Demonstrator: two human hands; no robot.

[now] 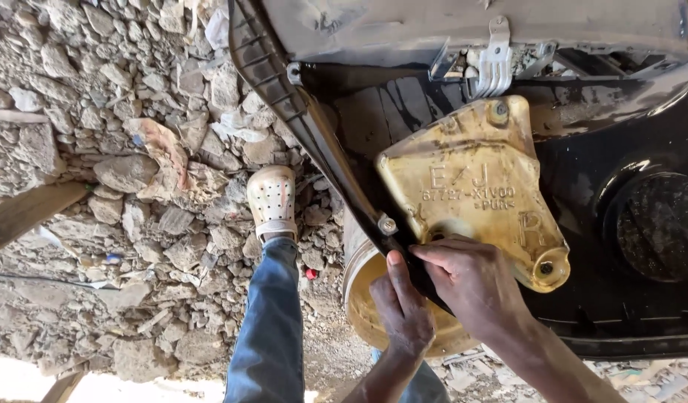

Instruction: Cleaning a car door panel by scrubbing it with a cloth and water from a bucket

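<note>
Currently both hands pinch the lower edge of the black door panel point(582, 224): left hand point(403, 310) closed on the rim, right hand point(470, 280) fingers curled beside the yellow foam block point(470, 186). Panel probably stiff, light, awkwardly large; grip at edges.

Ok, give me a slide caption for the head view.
Both hands, left hand and right hand, grip the black panel's edge beside a yellowed foam block, above rubble.

Bare forearms, blue jeans point(269, 321), a perforated cream clog point(272, 200)
</note>
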